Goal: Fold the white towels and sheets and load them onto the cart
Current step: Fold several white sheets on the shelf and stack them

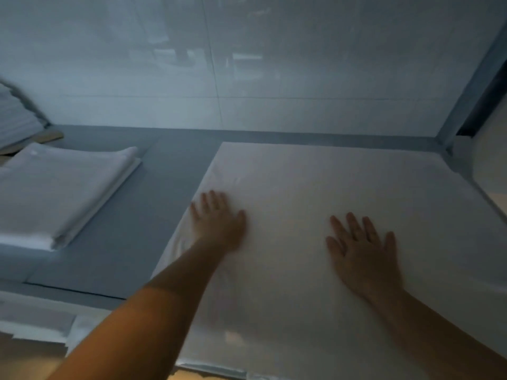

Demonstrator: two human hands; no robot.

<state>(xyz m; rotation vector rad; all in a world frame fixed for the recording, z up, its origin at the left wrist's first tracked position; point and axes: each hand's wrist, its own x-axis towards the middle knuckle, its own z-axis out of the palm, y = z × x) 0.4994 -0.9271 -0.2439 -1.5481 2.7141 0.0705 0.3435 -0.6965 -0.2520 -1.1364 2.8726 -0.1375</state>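
A large white sheet [315,182] lies spread flat over the right half of a grey table [164,176]. My left hand [219,220] presses palm down on the sheet near its left edge, fingers straight and spread. My right hand [362,248] lies flat on the sheet further right, fingers also spread. A folded white sheet [60,187] rests on the left part of the table, apart from both hands. The frame is blurred.
A pale panelled wall [247,64] rises behind the table. More stacked white linen [13,116] shows at the far left edge. White cloth [35,319] lies below the table's front edge at lower left. A metal frame post [472,86] slants at right.
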